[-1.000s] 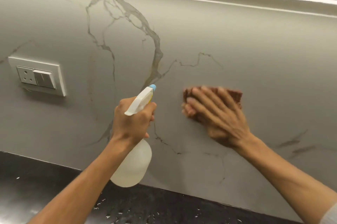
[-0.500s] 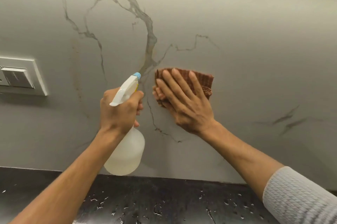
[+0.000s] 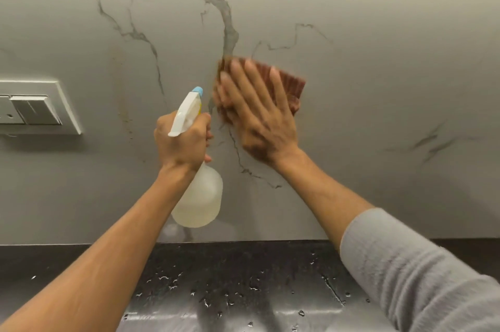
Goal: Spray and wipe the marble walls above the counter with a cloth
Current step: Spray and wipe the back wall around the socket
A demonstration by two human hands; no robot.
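Right hand (image 3: 266,126) flat, fingers (image 3: 250,80) spread, pressing brown ribbed cloth (image 3: 286,85) onto grey veined marble wall (image 3: 378,61) — open wall to its right. Left hand (image 3: 181,142) clamped around translucent spray bottle (image 3: 198,201), just beside cloth's left edge, above wet black desk (image 3: 243,272). White switch plate (image 3: 38,107) far left.

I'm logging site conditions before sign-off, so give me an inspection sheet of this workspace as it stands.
Surface: dark counter, wet with droplets.
Job's things: brown cloth flat on the veined marble wall; spray bottle held off the counter, nozzle toward the wall.
Clutter: nothing seen.
Hands: left hand grips the bottle's neck; right hand spread on the cloth, blurred.
Cables: nothing seen.
Surroundings: switch plate on the wall, left.
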